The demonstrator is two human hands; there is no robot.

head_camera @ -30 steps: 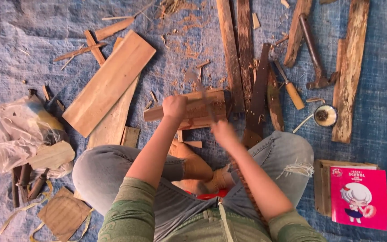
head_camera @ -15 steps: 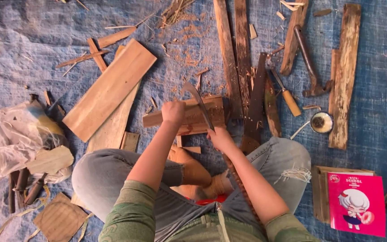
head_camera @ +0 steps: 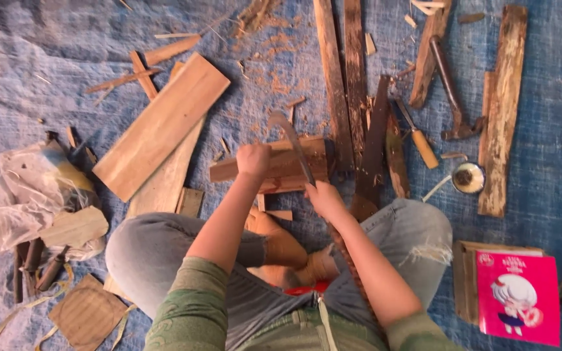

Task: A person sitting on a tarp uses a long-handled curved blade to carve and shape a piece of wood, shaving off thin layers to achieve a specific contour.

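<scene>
I sit cross-legged on a blue tarp [head_camera: 53, 58]. My left hand [head_camera: 253, 160] grips the top of a short wooden block [head_camera: 282, 170] held upright in front of my feet. My right hand [head_camera: 323, 197] is closed on the handle of a curved blade [head_camera: 292, 144], whose metal rises across the face of the block and ends above it. The block's right end lies against long planks.
A wide board [head_camera: 162, 125] lies left of the block. Long planks [head_camera: 344, 78], a saw [head_camera: 373, 153], a chisel [head_camera: 416, 135], a hammer [head_camera: 453, 91] and a small round tin [head_camera: 468, 178] lie to the right. A pink book [head_camera: 517, 297] is at lower right, a plastic bag [head_camera: 24, 192] at left.
My right hand has lifted from beside my knee up to the block's lower edge. The blade now stands raised over the block. My left hand keeps its hold.
</scene>
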